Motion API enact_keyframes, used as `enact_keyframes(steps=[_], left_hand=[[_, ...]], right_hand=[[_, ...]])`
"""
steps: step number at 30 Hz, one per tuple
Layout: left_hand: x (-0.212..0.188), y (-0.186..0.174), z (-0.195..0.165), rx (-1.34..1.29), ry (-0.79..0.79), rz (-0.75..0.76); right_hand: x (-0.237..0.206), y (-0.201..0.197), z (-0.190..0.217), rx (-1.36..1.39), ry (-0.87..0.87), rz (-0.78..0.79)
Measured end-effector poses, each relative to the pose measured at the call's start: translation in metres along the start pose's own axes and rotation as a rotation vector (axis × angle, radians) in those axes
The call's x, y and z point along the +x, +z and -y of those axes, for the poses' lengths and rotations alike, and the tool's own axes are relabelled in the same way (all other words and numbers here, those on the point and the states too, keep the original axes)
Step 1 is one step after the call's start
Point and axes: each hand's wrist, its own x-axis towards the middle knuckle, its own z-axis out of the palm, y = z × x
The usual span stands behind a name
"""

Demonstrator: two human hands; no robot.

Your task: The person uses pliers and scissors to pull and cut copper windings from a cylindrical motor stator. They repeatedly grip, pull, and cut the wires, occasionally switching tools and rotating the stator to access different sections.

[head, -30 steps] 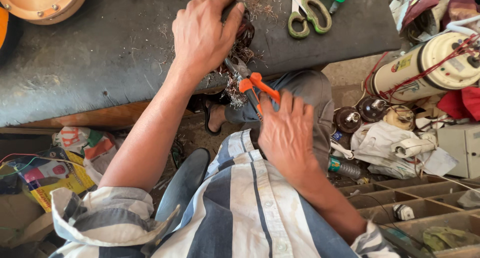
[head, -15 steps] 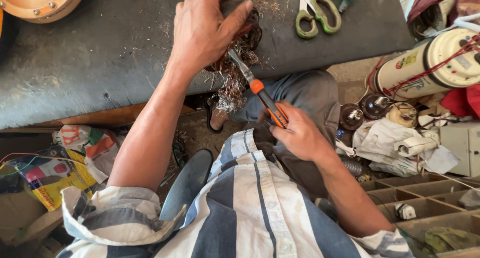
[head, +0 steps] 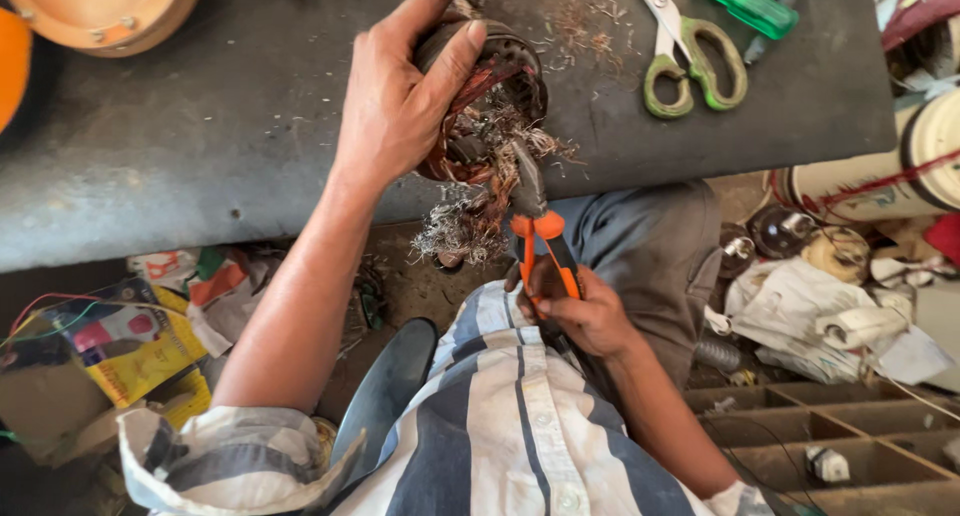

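Note:
My left hand [head: 400,101] grips a round motor stator [head: 495,86] with reddish copper windings, holding it at the near edge of the dark grey table [head: 200,146]. Frayed copper wire [head: 465,226] hangs from the stator below the table edge. My right hand [head: 580,311] is closed on the orange handles of a pair of pliers [head: 535,221]. The pliers' metal jaws point up into the windings and touch them.
Green-handled scissors [head: 690,61] and a green screwdriver [head: 745,6] lie on the table at the far right. A round orange-brown cover [head: 100,11] sits at the far left. Cluttered parts, rags and a compartment tray [head: 830,426] fill the floor at right; coloured packets [head: 120,346] lie at left.
My left hand has tilted the stator up at the table edge. My right hand, first flat on my lap, took the pliers' handles and pushed the jaws into the windings.

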Motion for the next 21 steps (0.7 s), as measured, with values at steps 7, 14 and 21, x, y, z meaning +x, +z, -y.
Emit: enact_keyframes(steps=[7,14,21], left_hand=[[-0.004,0.014,-0.028,0.285,0.101,-0.017],[-0.007,0.031,-0.039,0.467,0.135,0.008],[-0.006,0.031,-0.037,0.478,0.190,0.015]], right_hand=[[-0.036,0.026,0.053,-0.967,-0.013,-0.258],[-0.044,0.091,0.094,-1.604,-0.237,-0.416],[-0.032,0.120,0.108,-2.057,-0.384,-0.550]])
